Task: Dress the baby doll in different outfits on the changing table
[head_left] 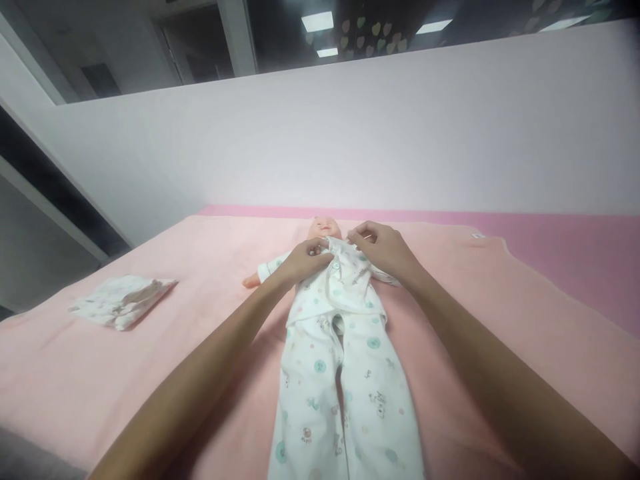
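A baby doll [325, 228] lies on its back on a pink blanket [210, 300], dressed in a white patterned top [336, 293] and matching trousers [345, 393]. My left hand [303, 259] is closed on the top's collar at the doll's chest. My right hand [380, 250] pinches the same collar edge from the other side, just below the doll's chin. Both hands nearly meet over the neck opening. The doll's one bare hand [250, 281] sticks out to the left.
A folded white patterned cloth [123, 301] lies on the blanket at the left. A white wall [350, 133] rises behind the bed, with a darker pink strip [575, 247] along it at the right.
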`<state>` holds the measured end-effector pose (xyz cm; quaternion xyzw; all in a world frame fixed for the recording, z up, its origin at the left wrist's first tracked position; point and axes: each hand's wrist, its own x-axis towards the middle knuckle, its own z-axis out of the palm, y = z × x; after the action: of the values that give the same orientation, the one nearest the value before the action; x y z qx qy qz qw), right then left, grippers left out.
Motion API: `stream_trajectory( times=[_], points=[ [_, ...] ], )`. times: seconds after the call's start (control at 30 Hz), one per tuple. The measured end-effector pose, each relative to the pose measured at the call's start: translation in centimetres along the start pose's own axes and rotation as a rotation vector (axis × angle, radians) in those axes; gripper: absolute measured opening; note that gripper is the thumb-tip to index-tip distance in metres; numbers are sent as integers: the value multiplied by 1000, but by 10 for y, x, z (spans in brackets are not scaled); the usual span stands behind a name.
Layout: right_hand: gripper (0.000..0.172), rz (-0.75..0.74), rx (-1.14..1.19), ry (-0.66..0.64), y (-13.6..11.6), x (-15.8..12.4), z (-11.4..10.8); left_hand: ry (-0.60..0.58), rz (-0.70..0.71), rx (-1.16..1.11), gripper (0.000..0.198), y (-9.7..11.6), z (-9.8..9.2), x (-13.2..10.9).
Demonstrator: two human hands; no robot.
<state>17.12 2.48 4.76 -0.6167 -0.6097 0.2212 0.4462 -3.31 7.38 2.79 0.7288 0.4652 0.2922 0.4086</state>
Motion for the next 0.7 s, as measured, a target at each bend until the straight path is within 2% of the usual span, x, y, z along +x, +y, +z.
stream_trajectory(
  times=[0.1,0.2,0.33,0.5,0.57,0.63,0.7],
  points=[
    [18,-11,5,8,-1,0,0,-101,-80,-100,38,2,-5,-1],
    [18,-4,12,8,0,1,1,-114,-97,-147,38,2,-7,-1],
    [19,-25,24,18,2,2,2,-25,-19,-120,32,-2,2,-1],
    [20,-39,41,19,5,2,3,156,94,40,28,-8,18,1],
    [21,-45,38,26,8,3,5,177,136,98,29,-9,19,1],
    [22,-46,17,24,13,4,9,142,153,137,37,-7,14,1],
    [25,-32,-6,-23,18,8,14,47,120,138,49,-2,2,-2]
  ],
)
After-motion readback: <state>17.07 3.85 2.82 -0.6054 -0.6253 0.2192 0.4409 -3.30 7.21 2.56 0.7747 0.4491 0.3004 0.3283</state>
